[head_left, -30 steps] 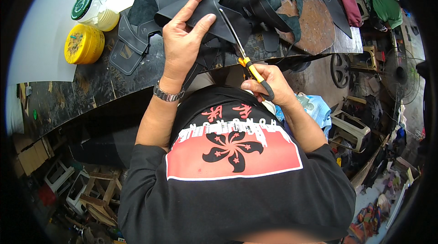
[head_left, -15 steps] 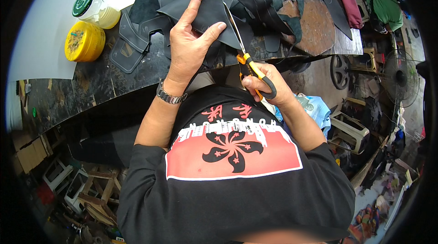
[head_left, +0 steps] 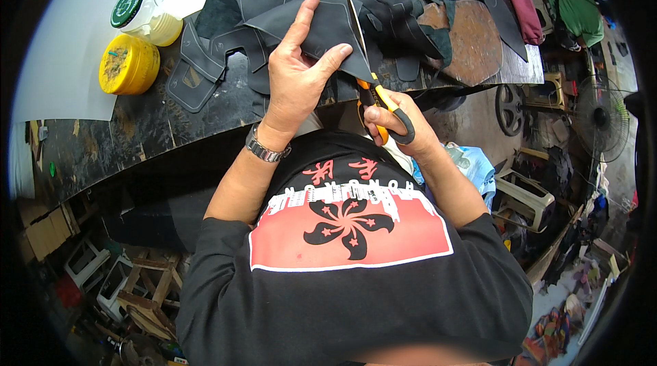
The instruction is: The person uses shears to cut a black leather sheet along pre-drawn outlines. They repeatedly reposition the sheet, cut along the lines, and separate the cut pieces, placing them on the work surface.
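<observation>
Black leather (head_left: 321, 29) with thin pale outlines lies bunched over the near part of the bench. My left hand (head_left: 294, 85) grips its near edge, thumb on top and index finger stretched along it; the other fingers are hidden beneath. My right hand (head_left: 410, 123) is closed round the yellow-and-black handles of scissors (head_left: 380, 92). Their blades point away from me at the leather's right edge, just right of my left thumb. One long blade shows above the leather; the other is mostly hidden.
A yellow tub (head_left: 129, 65) and a green-lidded jar (head_left: 154, 20) stand at the bench's left. Cut leather pieces (head_left: 195, 82) lie beside them. On the right are a round-edged brown board (head_left: 472, 41), a long black piece (head_left: 494, 7) and a pink roll (head_left: 523, 10). A fan (head_left: 601, 116) stands beyond.
My left hand has shifted slightly right and nearer with the leather. The scissors' blades have come closer together, and their handles have drawn in.
</observation>
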Motion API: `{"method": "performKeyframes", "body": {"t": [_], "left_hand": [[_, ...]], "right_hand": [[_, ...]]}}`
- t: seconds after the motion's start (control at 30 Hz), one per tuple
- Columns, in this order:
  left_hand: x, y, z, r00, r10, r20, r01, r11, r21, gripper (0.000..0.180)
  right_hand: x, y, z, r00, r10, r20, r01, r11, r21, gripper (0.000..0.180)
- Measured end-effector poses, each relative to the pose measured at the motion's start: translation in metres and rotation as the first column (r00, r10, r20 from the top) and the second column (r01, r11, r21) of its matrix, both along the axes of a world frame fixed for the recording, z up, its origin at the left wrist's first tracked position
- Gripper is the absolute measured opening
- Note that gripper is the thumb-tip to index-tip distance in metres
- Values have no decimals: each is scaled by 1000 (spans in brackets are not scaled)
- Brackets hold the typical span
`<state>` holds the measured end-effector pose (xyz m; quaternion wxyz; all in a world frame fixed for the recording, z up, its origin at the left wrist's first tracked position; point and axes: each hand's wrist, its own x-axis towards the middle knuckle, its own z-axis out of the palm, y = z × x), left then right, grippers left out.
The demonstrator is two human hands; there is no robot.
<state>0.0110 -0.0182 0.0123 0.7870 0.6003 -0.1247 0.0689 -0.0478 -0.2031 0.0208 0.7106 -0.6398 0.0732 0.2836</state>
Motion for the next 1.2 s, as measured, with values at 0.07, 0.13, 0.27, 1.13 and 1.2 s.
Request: {"method": "performKeyframes", "body": {"t": [0.07, 0.13, 0.27, 1.13, 1.2], "left_hand": [[-1, 0, 0, 1000, 6, -8, -6, 1000, 16, 72], [-1, 0, -1, 1000, 6, -14, -5, 1000, 7, 72], [0, 0, -2, 999, 26, 34, -27, 999, 46, 73], [-1, -9, -4, 1000, -9, -25, 8, 1000, -21, 72], [-2, -9, -5, 1000, -7, -25, 6, 1000, -20, 72]], "right_hand": [[-2, 0, -1, 1000, 2, 7, -1, 1000, -27, 33], [-4, -1, -2, 1000, 12, 15, -11, 996, -85, 31], [-7, -1, -2, 999, 14, 42, -9, 993, -122, 26], [-13, 5, -4, 999, -53, -7, 52, 994, -96, 28], [-13, 5, -5, 999, -48, -15, 46, 994, -98, 28]]}}
